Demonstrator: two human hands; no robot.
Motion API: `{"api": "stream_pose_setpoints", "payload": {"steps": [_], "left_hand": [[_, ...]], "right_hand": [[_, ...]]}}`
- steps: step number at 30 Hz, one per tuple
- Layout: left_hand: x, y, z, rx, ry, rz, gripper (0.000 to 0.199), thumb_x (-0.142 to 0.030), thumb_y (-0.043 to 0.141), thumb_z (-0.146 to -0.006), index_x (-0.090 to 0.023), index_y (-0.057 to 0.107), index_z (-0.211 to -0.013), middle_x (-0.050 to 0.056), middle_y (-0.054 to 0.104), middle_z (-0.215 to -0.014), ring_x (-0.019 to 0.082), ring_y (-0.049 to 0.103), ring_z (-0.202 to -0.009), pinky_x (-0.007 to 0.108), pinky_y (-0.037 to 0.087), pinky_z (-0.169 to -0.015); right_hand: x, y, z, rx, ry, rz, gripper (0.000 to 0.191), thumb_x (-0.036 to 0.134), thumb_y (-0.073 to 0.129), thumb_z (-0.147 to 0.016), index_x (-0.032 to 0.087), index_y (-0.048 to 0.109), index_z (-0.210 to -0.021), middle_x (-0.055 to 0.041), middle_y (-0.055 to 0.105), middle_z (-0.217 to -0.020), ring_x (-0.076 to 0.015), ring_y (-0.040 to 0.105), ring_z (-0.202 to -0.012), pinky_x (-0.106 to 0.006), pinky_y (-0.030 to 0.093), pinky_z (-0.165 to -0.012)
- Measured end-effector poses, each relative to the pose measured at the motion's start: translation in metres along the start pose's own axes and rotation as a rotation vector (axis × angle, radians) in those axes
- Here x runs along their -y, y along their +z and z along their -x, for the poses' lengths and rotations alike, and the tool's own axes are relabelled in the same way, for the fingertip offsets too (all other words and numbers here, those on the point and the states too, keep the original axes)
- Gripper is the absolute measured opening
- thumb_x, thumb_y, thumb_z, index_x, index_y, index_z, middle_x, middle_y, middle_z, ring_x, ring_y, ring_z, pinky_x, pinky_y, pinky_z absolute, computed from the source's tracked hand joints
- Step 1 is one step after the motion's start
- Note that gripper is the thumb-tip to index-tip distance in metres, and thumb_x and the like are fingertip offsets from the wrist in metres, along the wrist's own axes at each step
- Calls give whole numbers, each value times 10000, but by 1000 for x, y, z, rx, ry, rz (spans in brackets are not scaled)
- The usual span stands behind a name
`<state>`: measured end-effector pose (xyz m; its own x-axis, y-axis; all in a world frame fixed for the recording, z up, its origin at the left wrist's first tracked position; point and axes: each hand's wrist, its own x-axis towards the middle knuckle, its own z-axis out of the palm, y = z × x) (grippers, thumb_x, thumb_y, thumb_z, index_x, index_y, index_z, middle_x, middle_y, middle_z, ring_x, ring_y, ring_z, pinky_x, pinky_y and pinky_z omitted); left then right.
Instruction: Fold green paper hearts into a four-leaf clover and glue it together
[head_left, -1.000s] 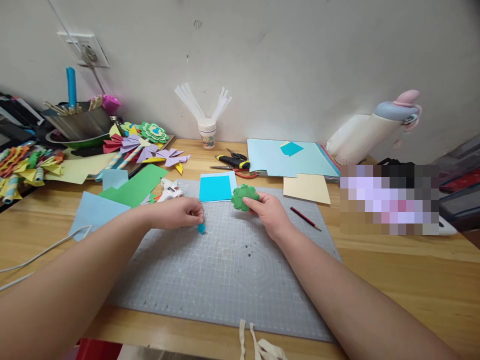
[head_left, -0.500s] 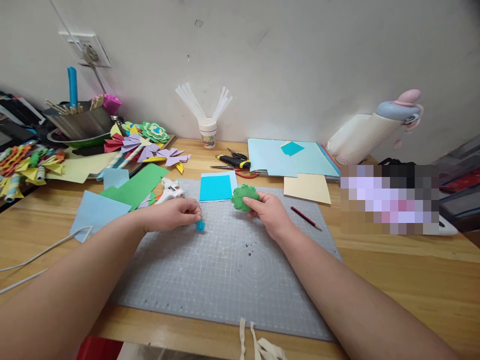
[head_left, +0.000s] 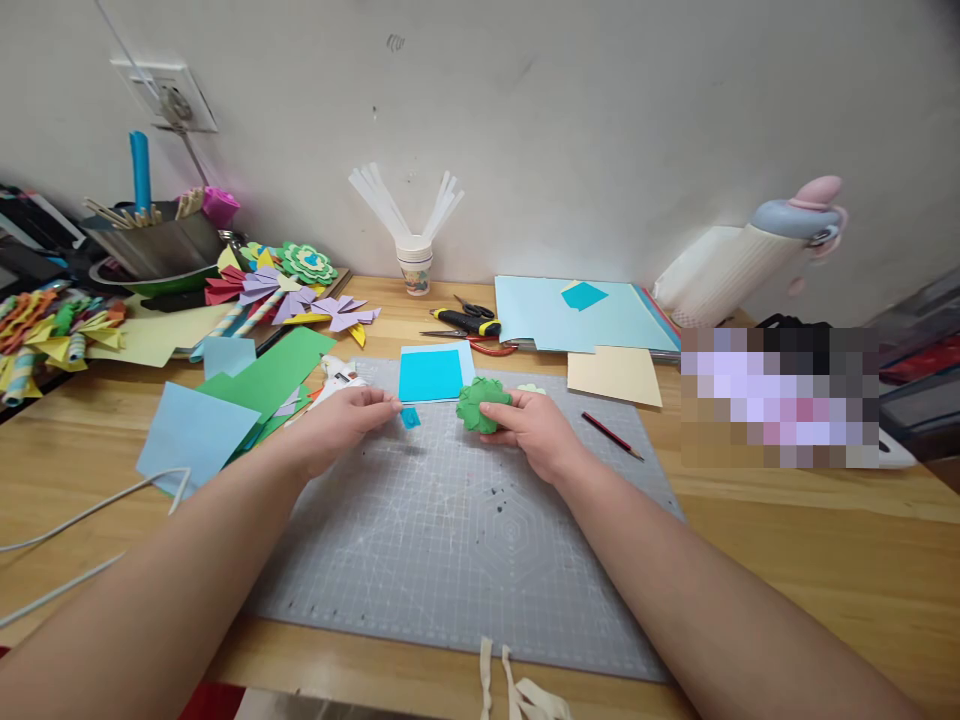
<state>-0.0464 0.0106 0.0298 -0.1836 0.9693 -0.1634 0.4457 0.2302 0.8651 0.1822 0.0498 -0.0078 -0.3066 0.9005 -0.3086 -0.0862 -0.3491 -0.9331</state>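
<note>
Between the thumb and fingers of my left hand (head_left: 360, 418) is pinched a small blue paper piece (head_left: 410, 418), held above the grey cutting mat (head_left: 390, 560). My right hand (head_left: 529, 425) grips a green scalloped paper flower (head_left: 480, 405), thumb on top and fingers beneath. A pale scalloped paper edge (head_left: 531, 389) shows just behind that hand. Past the two hands, a bright blue paper square (head_left: 431, 376) lies on a light blue sheet. The white glue gun (head_left: 341, 378) is partly hidden behind my left hand.
Green sheets (head_left: 281, 365) and a light blue sheet (head_left: 199, 430) lie at the left, near a white cable (head_left: 97, 490). Behind the mat are a utility knife (head_left: 469, 322), scissors (head_left: 474, 306) and a paper cup (head_left: 415, 268). At the right are a pencil (head_left: 611, 436) and a tilted bottle (head_left: 750, 260).
My left hand has moved slightly up and away with the blue piece. The green flower has shifted a little left and tilted, and a pale scalloped edge now shows behind my right hand.
</note>
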Motion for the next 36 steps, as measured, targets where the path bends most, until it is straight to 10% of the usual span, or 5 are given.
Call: {"api": "stream_pose_setpoints", "payload": {"steps": [8, 16, 36], "left_hand": [[-7, 46, 20, -199, 49, 78, 289, -474, 518, -775, -199, 584, -835, 19, 602, -842, 189, 543, -767, 298, 416, -677], [-2, 69, 27, -356, 536, -281, 78, -251, 488, -849, -212, 536, -802, 52, 528, -943, 213, 502, -982, 352, 412, -850], [3, 64, 30, -117, 816, -528, 97, -212, 491, -859, -216, 577, -814, 55, 607, -989, 223, 519, -989, 373, 377, -883]], "right_hand": [[6, 7, 11, 85, 159, 29, 84, 164, 597, -751, 118, 665, -733, -61, 690, -682, -128, 647, -574, -203, 554, -498], [5, 10, 18, 217, 286, -10, 73, 176, 600, -753, 133, 648, -718, -42, 683, -646, -129, 657, -558, -210, 563, -511], [8, 5, 16, 282, 324, -127, 146, 138, 472, -797, 125, 615, -772, -37, 662, -656, -148, 679, -588, -242, 575, -544]]}}
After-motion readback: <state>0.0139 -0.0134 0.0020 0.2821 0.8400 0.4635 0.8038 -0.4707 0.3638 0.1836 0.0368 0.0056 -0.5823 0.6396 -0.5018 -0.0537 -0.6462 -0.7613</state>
